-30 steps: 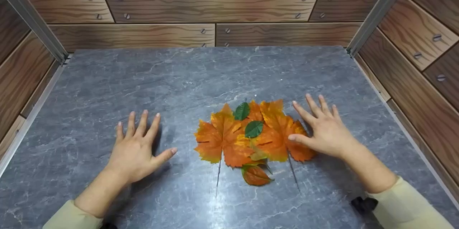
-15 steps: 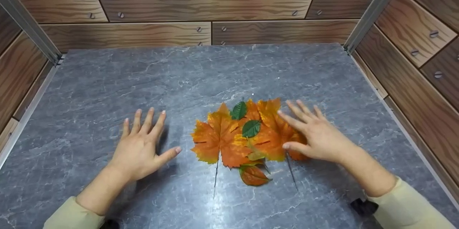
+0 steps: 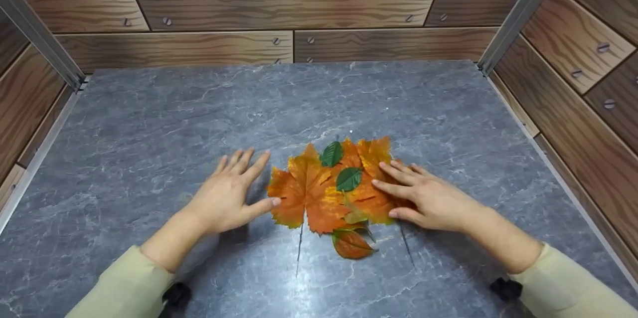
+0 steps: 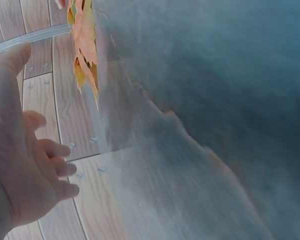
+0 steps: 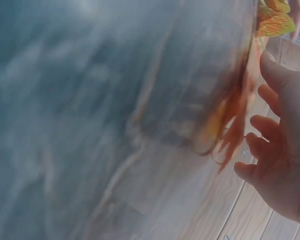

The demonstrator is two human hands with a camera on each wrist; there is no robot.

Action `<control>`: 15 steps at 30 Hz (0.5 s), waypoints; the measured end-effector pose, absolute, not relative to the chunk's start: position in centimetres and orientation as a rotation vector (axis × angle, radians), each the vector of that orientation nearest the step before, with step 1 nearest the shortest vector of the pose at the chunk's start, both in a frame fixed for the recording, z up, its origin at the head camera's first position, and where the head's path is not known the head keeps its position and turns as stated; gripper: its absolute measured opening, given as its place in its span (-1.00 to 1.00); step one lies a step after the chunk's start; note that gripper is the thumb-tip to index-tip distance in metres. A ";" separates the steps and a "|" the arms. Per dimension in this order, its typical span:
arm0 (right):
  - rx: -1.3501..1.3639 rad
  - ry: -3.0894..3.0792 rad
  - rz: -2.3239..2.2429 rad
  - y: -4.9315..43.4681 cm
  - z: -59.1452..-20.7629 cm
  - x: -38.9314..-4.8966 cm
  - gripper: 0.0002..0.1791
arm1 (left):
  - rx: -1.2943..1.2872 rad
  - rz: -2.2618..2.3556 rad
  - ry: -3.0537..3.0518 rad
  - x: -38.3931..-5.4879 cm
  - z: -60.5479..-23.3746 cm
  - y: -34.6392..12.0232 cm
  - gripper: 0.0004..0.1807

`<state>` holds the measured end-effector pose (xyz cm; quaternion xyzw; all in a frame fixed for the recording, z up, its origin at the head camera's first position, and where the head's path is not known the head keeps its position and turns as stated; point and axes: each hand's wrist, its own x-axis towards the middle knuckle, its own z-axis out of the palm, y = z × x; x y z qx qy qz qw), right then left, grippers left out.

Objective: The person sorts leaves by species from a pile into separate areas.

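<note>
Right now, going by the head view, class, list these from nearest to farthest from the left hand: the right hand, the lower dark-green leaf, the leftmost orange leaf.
1. Leftmost orange leaf: just right of the left hand.
2. Lower dark-green leaf: between the hands.
3. Right hand: beyond both leaves.

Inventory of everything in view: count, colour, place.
Maple-style leaves: at least 3, orange, overlapping on table
Small oval leaves: 2, green, atop pile
Small pointed leaf: 1, red-orange with green, pile's near side
Long stems: 2, dark, pile's near side
Tabletop: 1, marbled grey, underneath
Woodgrain walls: 3, brown, back and sides
Posts: 2, grey, back corners
Sleeves: 2, pale yellow-green, near corners
Hands: 2, bare, flanking pile
</note>
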<state>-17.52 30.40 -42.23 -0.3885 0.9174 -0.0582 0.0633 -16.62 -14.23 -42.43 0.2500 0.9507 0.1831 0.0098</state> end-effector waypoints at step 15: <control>-1.096 2.683 -0.295 30.7 -43.2 -18.2 -0.30 | 0.780 0.924 2.664 -20.0 -43.7 -12.3 0.12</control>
